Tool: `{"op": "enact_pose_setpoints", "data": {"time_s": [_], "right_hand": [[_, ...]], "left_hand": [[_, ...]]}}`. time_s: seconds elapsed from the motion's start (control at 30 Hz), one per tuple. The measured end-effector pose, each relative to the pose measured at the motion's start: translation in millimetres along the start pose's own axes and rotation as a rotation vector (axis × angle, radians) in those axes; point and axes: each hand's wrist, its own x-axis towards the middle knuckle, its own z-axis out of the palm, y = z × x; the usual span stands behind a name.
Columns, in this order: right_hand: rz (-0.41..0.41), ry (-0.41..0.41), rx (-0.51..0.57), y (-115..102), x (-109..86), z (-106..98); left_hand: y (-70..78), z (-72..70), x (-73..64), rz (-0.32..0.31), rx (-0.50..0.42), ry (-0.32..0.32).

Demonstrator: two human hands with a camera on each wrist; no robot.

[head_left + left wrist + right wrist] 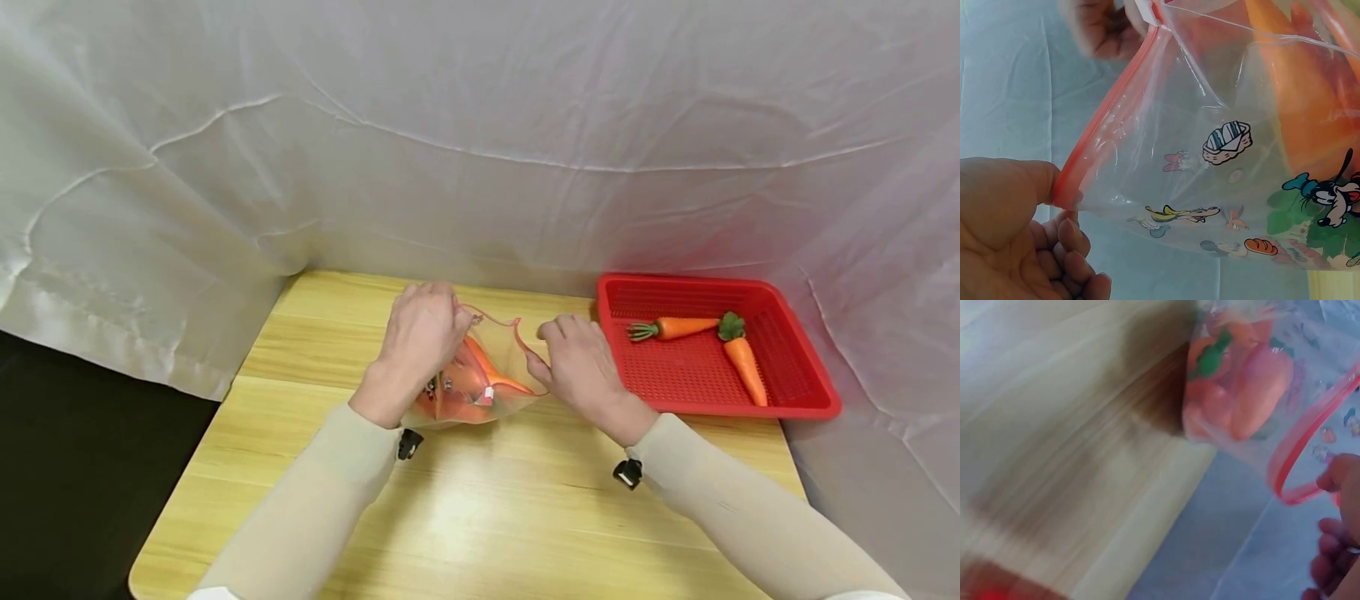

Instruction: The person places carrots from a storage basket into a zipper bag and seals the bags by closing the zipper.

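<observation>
A clear zip bag [510, 406] with a red-edged mouth and cartoon prints bulges with orange vegetables [1263, 387] showing green parts. My left hand [422, 333] pinches one end of the red edge between thumb and fingers, seen closely in the left wrist view [1016, 219]. Across the gaping mouth, my right hand [581, 367] has its thumb at the opposite red edge; its index finger is apart from the thumb and the others are loosely bent. A white slider [488, 392] sits on the edge nearer me.
A red plastic basket [810, 367] stands at the right of the wooden table [465, 517], holding a carrot [686, 327] lying crosswise and another carrot [745, 371] pointing toward me. Pale cloth [480, 100] hangs behind the table and at its sides.
</observation>
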Motion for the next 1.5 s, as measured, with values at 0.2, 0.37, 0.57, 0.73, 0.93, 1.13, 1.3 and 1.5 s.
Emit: {"op": "enact_pose_setpoints", "data": {"time_s": [0.2,0.37,0.57,0.73,0.93,1.13,1.3,1.5], "right_hand": [[0.118,-0.097,0.069,1.8,-5.9,2.0],[0.135,-0.029,0.166,-7.1,0.5,0.8],[0.182,-0.057,0.14,-8.5,2.5,-0.3],[0.211,-0.072,0.125,-1.9,-1.0,2.0],[0.209,-0.091,0.13,7.7,-5.9,2.4],[0.255,-0.095,0.102,34.2,-18.2,-9.4],[0.229,0.012,-0.046,76.3,-35.7,-19.5],[0.185,0.104,-0.199,130.6,-60.7,-27.5]], "left_hand": [[3.7,0.4,-2.1,0.011,0.018,-0.003],[10.5,6.1,-7.3,0.092,0.082,-0.019],[11.9,12.7,-10.6,0.2,0.214,0.129],[8.9,12.4,-9.5,0.212,0.24,0.173],[4.6,10.5,-8.2,0.202,0.144,0.167],[3.3,9.1,-8.9,0.168,0.082,0.128],[3.4,6.5,-9.9,0.111,0.063,0.075],[1.9,4.7,-10.2,0.089,0.057,0.054]]}}
